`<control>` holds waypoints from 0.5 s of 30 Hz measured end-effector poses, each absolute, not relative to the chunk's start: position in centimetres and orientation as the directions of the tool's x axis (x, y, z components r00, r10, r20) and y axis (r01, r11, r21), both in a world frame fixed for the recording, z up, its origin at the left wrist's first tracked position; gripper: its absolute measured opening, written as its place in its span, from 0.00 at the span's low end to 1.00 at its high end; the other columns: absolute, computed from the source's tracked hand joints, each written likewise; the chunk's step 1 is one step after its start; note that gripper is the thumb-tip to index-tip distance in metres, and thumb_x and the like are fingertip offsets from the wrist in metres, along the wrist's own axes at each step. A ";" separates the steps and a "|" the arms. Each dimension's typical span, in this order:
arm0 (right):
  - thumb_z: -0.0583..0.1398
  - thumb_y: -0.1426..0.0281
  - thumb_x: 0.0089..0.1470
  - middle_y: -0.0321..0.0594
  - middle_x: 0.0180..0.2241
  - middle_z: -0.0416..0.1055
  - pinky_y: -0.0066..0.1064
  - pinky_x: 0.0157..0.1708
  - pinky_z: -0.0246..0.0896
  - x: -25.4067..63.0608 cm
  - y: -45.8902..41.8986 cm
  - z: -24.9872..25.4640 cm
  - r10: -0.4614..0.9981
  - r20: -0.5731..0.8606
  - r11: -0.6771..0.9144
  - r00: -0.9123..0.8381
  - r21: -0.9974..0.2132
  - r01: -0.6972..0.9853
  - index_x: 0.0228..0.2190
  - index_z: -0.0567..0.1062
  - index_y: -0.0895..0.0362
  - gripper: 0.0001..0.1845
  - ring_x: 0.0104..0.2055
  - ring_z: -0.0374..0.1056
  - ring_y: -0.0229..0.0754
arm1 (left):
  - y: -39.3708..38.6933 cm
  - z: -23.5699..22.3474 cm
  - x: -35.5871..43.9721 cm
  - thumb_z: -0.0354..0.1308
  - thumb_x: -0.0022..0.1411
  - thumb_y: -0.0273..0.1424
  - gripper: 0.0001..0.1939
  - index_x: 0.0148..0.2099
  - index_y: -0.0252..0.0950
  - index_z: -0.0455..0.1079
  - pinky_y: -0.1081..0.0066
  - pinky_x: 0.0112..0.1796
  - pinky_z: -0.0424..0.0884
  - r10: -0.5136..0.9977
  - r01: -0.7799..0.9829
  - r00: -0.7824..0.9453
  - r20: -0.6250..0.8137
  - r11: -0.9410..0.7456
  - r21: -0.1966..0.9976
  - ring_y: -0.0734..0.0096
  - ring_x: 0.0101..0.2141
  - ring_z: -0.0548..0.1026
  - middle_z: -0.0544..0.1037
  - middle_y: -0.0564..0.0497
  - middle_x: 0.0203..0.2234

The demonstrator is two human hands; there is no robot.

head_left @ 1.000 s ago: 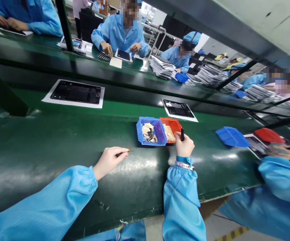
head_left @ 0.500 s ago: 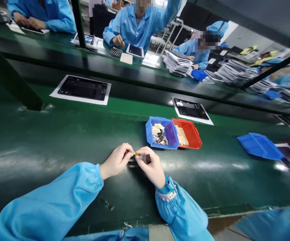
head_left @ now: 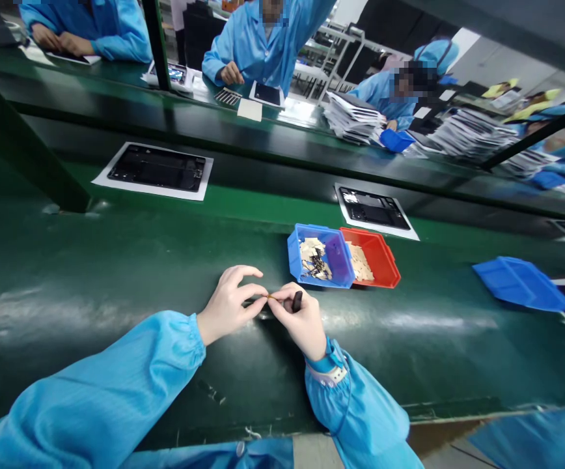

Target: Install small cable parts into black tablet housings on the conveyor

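A dark green, worn workbench (head_left: 116, 273) spreads beneath both arms. Closest in, the left hand (head_left: 231, 303) sits at nine o'clock of a small amber piece (head_left: 269, 296), thumb and a fingertip pinching one end while another finger stretches clear. The right hand (head_left: 304, 319), at four o'clock, grips the other end between thumb and forefinger, with a black stick-like tool (head_left: 297, 301) tucked among its fingers. The piece could slip or crease if the two pinches pull unevenly, and the tool, sharing that hand, might knock it loose. It looks thin and slight, a yellowish-brown sliver mostly covered by fingertips; finer detail is too small to tell. Near two o'clock stand a blue bin (head_left: 340, 255) of pale and dark bits and a red bin (head_left: 384, 264) of pale pieces. Farther off, dark panels on white sheets lie at ten (head_left: 158, 170) and two (head_left: 373, 208); beyond, at twelve, a co-worker (head_left: 258, 49) sits.
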State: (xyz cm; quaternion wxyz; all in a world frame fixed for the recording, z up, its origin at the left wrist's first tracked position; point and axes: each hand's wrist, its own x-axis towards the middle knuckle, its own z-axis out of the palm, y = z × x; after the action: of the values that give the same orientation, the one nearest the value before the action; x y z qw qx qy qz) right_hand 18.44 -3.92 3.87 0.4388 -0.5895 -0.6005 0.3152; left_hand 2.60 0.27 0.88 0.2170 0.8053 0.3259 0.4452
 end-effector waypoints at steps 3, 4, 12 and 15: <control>0.61 0.73 0.47 0.34 0.23 0.64 0.26 0.22 0.52 18.5 -3.9 3.6 0.981 0.185 0.137 0.058 -0.872 0.470 0.23 0.75 0.57 0.04 0.23 0.58 0.33 | 0.2 1.0 2.5 0.56 0.57 0.27 0.05 0.33 0.38 0.73 0.56 0.51 0.61 0.715 0.369 0.388 0.582 -0.699 0.612 0.63 0.45 0.68 0.70 0.47 0.41; 0.61 0.73 0.47 0.34 0.24 0.64 0.27 0.23 0.54 18.5 -4.0 3.5 0.979 0.198 0.148 0.053 -0.862 0.485 0.23 0.74 0.57 0.04 0.24 0.59 0.34 | 0.3 1.0 2.5 0.56 0.57 0.27 0.05 0.33 0.39 0.73 0.54 0.52 0.59 0.714 0.381 0.390 0.582 -0.700 0.603 0.63 0.45 0.69 0.70 0.47 0.41; 0.59 0.75 0.49 0.36 0.26 0.64 0.29 0.27 0.57 18.0 -4.0 3.6 0.949 0.310 0.285 -0.058 -0.762 0.582 0.25 0.72 0.57 0.03 0.27 0.62 0.37 | -0.1 1.2 2.6 0.58 0.52 0.26 0.03 0.31 0.39 0.71 0.48 0.56 0.49 0.728 0.455 0.381 0.569 -0.684 0.570 0.60 0.48 0.67 0.70 0.48 0.43; 0.58 0.75 0.49 0.37 0.27 0.64 0.30 0.30 0.59 18.5 -4.1 4.3 0.934 0.327 0.349 -0.144 -0.748 0.565 0.24 0.70 0.56 0.04 0.30 0.63 0.40 | -0.7 1.5 2.7 0.57 0.51 0.24 0.03 0.29 0.37 0.68 0.52 0.54 0.54 0.805 0.388 0.340 0.487 -0.591 0.707 0.60 0.49 0.66 0.67 0.46 0.46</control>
State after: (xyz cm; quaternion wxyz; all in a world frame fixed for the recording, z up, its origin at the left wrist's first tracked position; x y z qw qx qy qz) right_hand 18.47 -4.10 4.26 0.3959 -0.5210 -0.7195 0.2329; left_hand 2.69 -0.69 1.47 0.2426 0.7819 0.3813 0.4294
